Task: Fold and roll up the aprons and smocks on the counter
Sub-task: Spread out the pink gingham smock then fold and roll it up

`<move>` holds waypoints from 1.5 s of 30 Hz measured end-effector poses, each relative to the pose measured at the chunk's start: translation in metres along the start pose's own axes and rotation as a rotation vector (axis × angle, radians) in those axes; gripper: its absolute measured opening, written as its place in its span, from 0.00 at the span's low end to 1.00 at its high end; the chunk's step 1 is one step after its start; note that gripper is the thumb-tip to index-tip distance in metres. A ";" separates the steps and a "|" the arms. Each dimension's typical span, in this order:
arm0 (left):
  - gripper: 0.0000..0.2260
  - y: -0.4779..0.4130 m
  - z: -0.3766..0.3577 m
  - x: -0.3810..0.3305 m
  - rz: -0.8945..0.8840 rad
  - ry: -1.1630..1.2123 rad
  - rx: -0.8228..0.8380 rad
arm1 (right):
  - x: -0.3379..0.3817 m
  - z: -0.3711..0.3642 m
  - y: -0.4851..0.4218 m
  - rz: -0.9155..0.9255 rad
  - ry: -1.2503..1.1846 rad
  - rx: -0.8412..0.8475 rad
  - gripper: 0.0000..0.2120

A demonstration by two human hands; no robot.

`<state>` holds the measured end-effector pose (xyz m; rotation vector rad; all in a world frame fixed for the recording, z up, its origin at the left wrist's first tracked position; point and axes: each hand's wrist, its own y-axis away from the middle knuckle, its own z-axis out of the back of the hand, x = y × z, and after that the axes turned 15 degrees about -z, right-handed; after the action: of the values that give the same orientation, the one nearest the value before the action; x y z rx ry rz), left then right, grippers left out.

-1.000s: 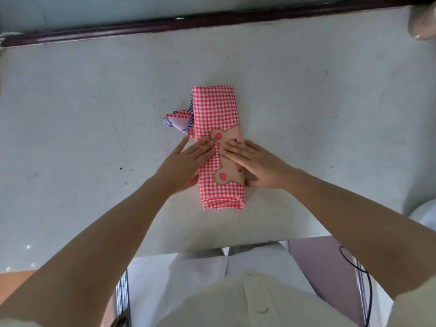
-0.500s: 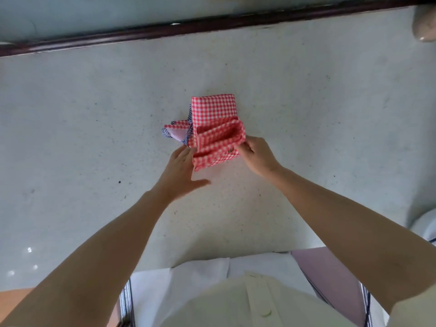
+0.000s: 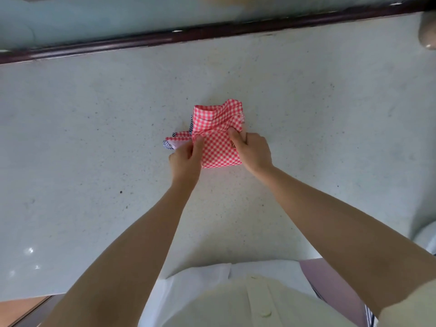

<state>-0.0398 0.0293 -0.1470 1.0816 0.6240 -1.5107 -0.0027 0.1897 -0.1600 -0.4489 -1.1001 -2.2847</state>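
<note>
I see the red checked apron point(image 3: 218, 138) lying near the middle of the counter point(image 3: 94, 138), out toward 12 o'clock from my body. My left hand point(image 3: 185, 159) grips its 9 o'clock edge and my right hand point(image 3: 253, 152) its 3 o'clock edge. Each thumb is pressed on top with the fingers curled round the cloth, so both are clamped on it. The turned-over fold runs across from 9 to 3 between my thumbs, and the bunched, unrolled part lies beyond them at 12 o'clock. I judge the next roll must go straight away from me. Both hands sit equally near. A striped strap point(image 3: 169, 143) pokes out at 9 o'clock, touching my left fingers, and could slip loose.
</note>
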 end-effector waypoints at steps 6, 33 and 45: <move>0.14 0.029 0.001 -0.017 -0.724 -0.615 -0.168 | 0.017 -0.006 -0.006 -0.088 0.180 -0.054 0.28; 0.32 -0.023 0.037 0.019 -0.892 -0.865 0.398 | -0.021 0.023 -0.005 0.922 0.468 -0.122 0.22; 0.18 -0.056 0.014 0.000 -0.033 -0.532 0.223 | 0.024 0.022 -0.030 0.268 0.174 0.100 0.19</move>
<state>-0.0970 0.0309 -0.1500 0.7797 0.1053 -1.8336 -0.0386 0.2144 -0.1522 -0.3286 -0.9976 -1.9850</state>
